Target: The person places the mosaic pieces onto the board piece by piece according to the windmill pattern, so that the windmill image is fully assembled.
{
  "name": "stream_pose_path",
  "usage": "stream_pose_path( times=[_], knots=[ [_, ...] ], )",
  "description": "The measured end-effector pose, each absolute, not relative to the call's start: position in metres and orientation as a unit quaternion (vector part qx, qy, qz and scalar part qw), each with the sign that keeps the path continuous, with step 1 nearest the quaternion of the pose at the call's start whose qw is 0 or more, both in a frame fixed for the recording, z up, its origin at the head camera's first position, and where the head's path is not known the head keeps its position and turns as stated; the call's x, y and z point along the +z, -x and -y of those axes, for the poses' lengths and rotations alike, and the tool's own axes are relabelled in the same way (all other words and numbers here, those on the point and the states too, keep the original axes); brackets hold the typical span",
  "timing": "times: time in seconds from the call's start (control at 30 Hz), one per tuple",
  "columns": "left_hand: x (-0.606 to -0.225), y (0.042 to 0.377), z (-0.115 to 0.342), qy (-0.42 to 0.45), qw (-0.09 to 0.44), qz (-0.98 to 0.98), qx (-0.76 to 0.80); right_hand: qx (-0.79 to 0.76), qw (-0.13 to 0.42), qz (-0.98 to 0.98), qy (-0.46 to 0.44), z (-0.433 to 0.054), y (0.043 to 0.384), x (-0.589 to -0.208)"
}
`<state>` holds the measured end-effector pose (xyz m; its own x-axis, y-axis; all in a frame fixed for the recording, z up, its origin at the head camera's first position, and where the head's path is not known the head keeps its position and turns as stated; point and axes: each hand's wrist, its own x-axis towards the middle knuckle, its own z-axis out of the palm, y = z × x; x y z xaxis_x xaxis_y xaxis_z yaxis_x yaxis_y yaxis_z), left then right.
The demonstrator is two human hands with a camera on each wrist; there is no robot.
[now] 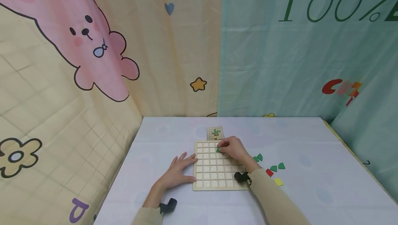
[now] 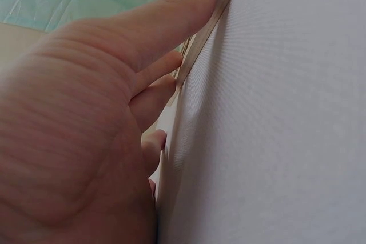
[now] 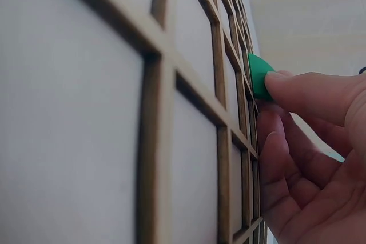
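Note:
A square wooden grid board [image 1: 206,169] with raised dividers and white cells lies on the table. My right hand [image 1: 233,148] is over its far part, pinching a green quarter-round piece [image 3: 260,76] between thumb and fingers. In the right wrist view the piece's edge is right at the dividers. My left hand [image 1: 178,171] rests at the board's left edge, fingers spread and straight, with the thumb [image 2: 197,7] touching the wooden rim [image 2: 213,24]. Behind the board lies a small pattern card [image 1: 215,133] showing a green, red and yellow figure on a grid.
Right of the board lie several loose pieces: green quarter-rounds [image 1: 281,166], a red piece [image 1: 269,172] and a yellow square [image 1: 278,182]. The table [image 1: 311,197] has a white cloth. Printed curtains [image 1: 180,45] stand behind and beside it.

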<state>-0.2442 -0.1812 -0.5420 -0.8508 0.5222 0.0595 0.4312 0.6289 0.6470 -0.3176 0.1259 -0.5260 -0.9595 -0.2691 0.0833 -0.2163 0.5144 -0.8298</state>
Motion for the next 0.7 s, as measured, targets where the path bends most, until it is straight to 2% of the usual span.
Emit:
stream_pose_path(
  times=[0.43,0.7],
  knots=[
    [-0.543,0.246,0.18,-0.25,0.071,-0.909,0.327,-0.463,0.025,-0.877,0.125,-0.125,0.315,-0.524],
    [-0.544,0.245,0.179,-0.247,0.07,-0.909,0.329,-0.453,0.014,-0.882,0.131,-0.136,0.31,-0.509]
  ],
)
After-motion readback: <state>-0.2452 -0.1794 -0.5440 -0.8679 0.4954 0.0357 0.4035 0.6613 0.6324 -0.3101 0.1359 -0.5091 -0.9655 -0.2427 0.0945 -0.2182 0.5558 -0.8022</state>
